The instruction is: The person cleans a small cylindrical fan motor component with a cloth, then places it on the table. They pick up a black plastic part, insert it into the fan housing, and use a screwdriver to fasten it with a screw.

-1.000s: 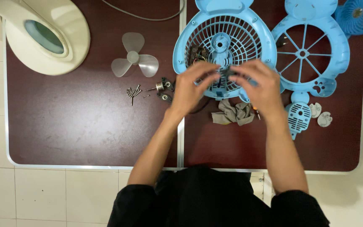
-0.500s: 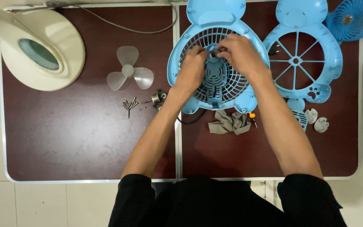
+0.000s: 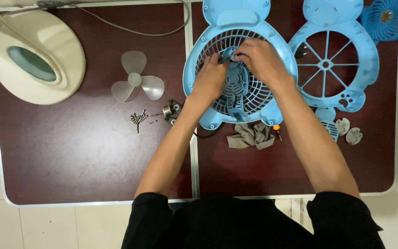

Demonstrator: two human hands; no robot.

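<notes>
Dark maroon worktop [image 3: 70,157] with a pale rim, set on light floor tiles, seen from straight above. At the far middle, blue fan grille [image 3: 217,41], lying flat, mouse-eared in outline. Left hand [image 3: 210,80] resting on the ribs, fingers curled down against the blue centre piece [image 3: 237,87]. Right hand [image 3: 261,60] just beside it, fingertips pinched together at the top of that centre piece on something too small to make out. Nearby: a second blue frame with spokes [image 3: 332,64] to the right, a crumpled grey cloth [image 3: 252,136] just below the grille, a clear three-blade propeller [image 3: 137,83] to the left, a small motor [image 3: 169,110] and a scatter of screws [image 3: 139,117] between them, a cream magnifier lamp [image 3: 33,55] at the far left corner. For a clean job, probably: grille kept pressed flat with the left, small careful twists with the right, pressure kept off the thin ribs, loose bits kept well apart from the screws.
</notes>
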